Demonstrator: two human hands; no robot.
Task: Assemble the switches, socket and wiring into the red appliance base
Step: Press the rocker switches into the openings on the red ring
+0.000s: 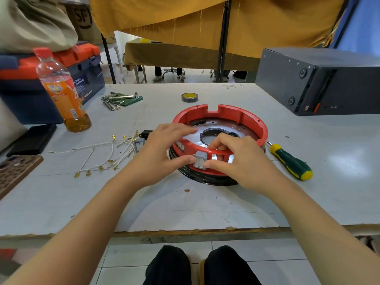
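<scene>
Hiding the red base's (253, 120) near rim – both hands' fingers (185, 160).

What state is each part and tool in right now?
Red base: upright, on table.
Grey switch: partly seated in front opening, pinched by both thumbs.
Second switch: loose on table.
Wiring: loose, unconnected.
Screwdriver: lying unused.
Bottle: capped, upright.
Left hand, right hand: gripping base rim.
</scene>
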